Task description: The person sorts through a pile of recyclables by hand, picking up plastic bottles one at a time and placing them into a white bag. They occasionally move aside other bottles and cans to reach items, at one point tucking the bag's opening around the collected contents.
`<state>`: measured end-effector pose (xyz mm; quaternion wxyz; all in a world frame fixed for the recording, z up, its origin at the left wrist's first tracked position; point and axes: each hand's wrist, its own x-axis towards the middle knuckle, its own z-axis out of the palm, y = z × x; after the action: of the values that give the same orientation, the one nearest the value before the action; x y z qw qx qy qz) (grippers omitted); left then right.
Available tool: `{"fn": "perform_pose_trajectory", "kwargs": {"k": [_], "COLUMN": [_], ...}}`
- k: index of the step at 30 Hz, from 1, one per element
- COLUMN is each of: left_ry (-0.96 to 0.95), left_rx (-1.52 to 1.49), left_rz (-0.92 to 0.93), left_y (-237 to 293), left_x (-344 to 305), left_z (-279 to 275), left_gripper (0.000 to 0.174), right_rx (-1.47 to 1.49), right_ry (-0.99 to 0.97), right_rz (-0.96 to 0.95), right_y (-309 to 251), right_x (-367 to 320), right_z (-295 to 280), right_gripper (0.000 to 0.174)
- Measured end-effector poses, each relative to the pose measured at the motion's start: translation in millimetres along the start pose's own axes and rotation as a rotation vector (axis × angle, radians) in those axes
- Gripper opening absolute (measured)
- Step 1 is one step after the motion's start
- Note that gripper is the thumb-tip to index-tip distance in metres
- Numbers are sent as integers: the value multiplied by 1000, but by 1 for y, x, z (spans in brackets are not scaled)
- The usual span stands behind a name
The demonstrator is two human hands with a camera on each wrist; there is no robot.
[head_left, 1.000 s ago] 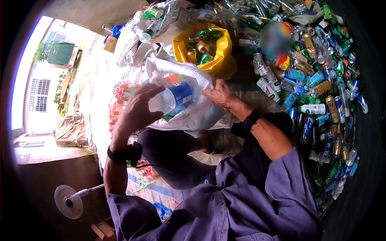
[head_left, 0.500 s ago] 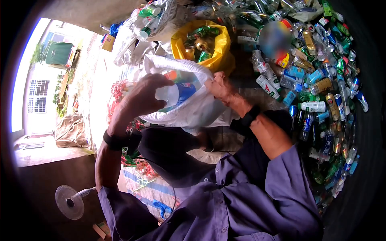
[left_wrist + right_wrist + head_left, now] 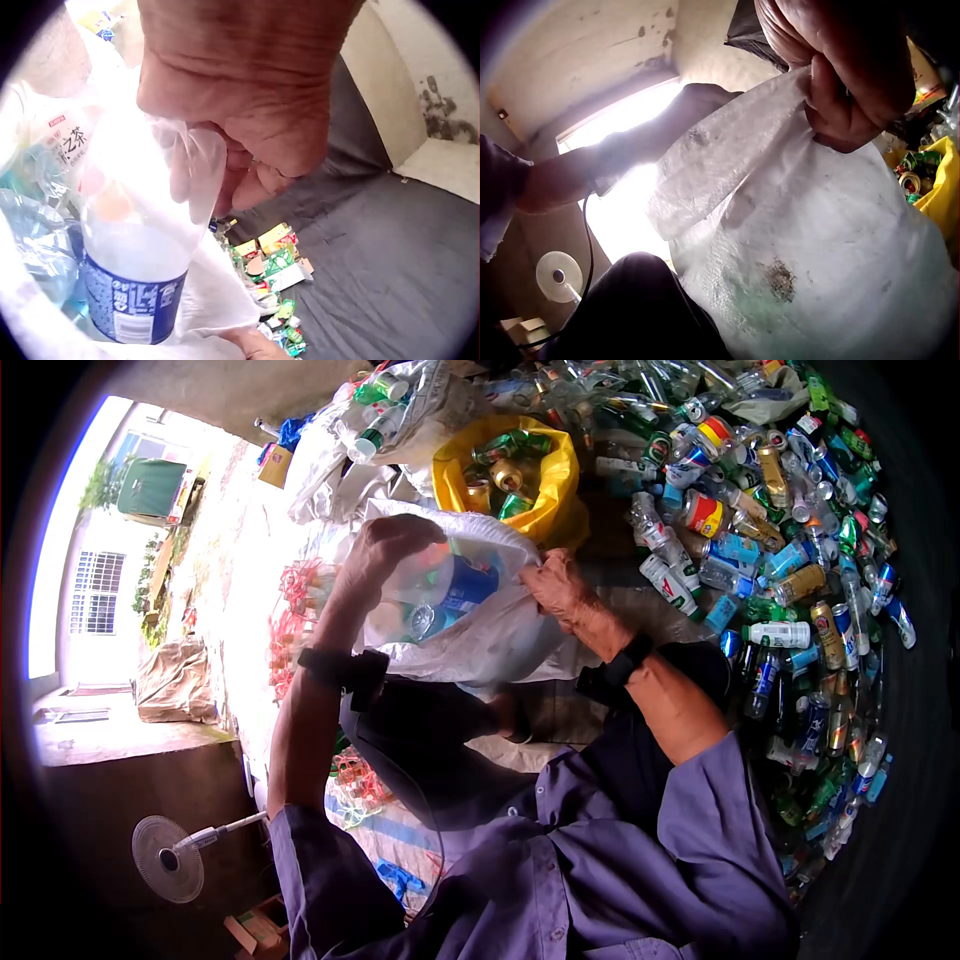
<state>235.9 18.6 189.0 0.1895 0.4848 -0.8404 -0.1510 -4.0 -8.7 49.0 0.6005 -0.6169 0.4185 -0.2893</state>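
My right hand point(image 3: 560, 590) pinches the gathered rim of a white woven bag point(image 3: 817, 247), holding its mouth up. Inside the bag are plastic bottles, including a clear bottle with a blue label point(image 3: 135, 300). My left hand point(image 3: 395, 545) is over the bag's far left side, fingers curled at the upper end of that bottle; some fingers show through its clear plastic in the left wrist view. The palm hides the bottle's top. A crumpled pale-blue bottle point(image 3: 34, 240) and one with a white printed label point(image 3: 64, 150) lie beside it.
A yellow bag point(image 3: 560, 490) of crushed cans stands just beyond the white bag. Bottles and cans form a large heap point(image 3: 790, 580) on the right. Another white sack point(image 3: 420, 420) stands at the back. A fan point(image 3: 170, 860) is at the lower left, near red netting point(image 3: 300, 600).
My left hand has moved away from my body, from the bag's near left side to its far left rim. The blue-labelled bottle has shifted slightly right. My right hand stays at the rim.
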Motion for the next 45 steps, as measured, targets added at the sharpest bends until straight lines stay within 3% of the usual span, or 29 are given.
{"fn": "perform_pose_trajectory", "kwargs": {"k": [1, 2, 3, 4, 5, 7, 8, 10, 11, 13, 15, 17, 19, 21, 23, 24, 26, 28, 31, 33, 35, 36, 37, 38, 39, 40, 41, 43, 45], "left_ry": [-1, 9, 18, 34, 48, 45, 41, 19, 18, 82, 36, 118, 103, 0, 26, 111, 191, 157, 136, 122, 160, 132, 146, 109, 65, 25, 26, 105, 92], "left_rx": [2, 103, 204, -323, -395, -282, -282, -306, -308, -31, -22, 114, 93, -95, -36, -24, -14, -47, -139, 28, -73, 0, -22, -68, -115, -164, -157, -517, -511], "left_rz": [-1, 83, 168, -369, -393, -292, -293, -278, -280, -115, -564, -515, -505, -638, -647, -618, -595, -712, -812, -806, -836, -719, -730, -764, -799, -658, -659, -475, -569], "left_y": [4, 7, 10, 23, 15, 11, 9, 15, 16, 34, 76, 76, 76, 67, 52, 43, 33, 27, 21, 24, 36, 19, 29, 39, 51, 43, 44, 59, 71], "left_x": [5, 8, 12, 15, 14, 14, 13, 14, 12, 14, 18, 8, 12, 22, 25, 23, 19, 17, 14, 22, 24, 15, 17, 16, 16, 8, 3, -3, -16], "left_z": [-3, -5, -5, 7, 15, 23, 26, 32, 39, 53, 62, 83, 85, 81, 85, 91, 97, 97, 95, 103, 101, 109, 103, 97, 89, 90, 86, 72, 47], "left_gripper": [21, 21, 22, 18, 17, 18, 18, 19, 19, 38, 44, 46, 45, 39, 43, 47, 50, 54, 55, 56, 57, 59, 62, 65, 68, 66, 66, 62, 58], "right_rx": [236, 237, -48, -334, -332, -40, -37, -400, -400, -766, -606, -448, -499, -553, -413, -1, -46, -92, -166, -292, -432, -229, -29, 158, 158, 347, 536, 520, 149], "right_ry": [69, 69, -9, -87, -88, 100, 101, -39, -40, -116, -102, -85, -8, -52, -112, -87, -82, -85, -149, 35, 73, 28, -20, -52, -58, -15, 29, -21, -6], "right_rz": [219, 219, -78, -374, -374, -51, -48, -260, -258, -422, -305, -181, -679, -577, -461, -220, -250, -286, -378, -752, -862, -605, -349, -230, -241, -126, -5, -63, -274], "right_y": [-13, 2, 27, 31, 37, 22, 25, 25, 26, -5, -13, 0, 2, 0, -9, -27, -32, -28, -15, -11, -6, -14, -21, 3, -2, -4, -6, 0, -7], "right_x": [-5, 0, 10, 13, 12, 1, 3, 7, 6, -5, -7, -4, 0, -5, -5, -16, -17, -14, -7, -7, -2, -10, -12, 1, 1, -1, -3, -4, -8], "right_z": [0, 0, -1, -3, -1, 5, 4, -2, -3, -11, -13, -12, -10, -9, -11, -9, -11, -8, 1, 3, 1, 0, -3, 0, 2, 4, 6, -1, -6], "right_gripper": [32, 32, 32, 31, 31, 31, 31, 31, 31, 26, 23, 21, 21, 19, 20, 20, 19, 19, 14, 7, 6, 4, 5, 12, 12, 22, 32, 35, 34]}}
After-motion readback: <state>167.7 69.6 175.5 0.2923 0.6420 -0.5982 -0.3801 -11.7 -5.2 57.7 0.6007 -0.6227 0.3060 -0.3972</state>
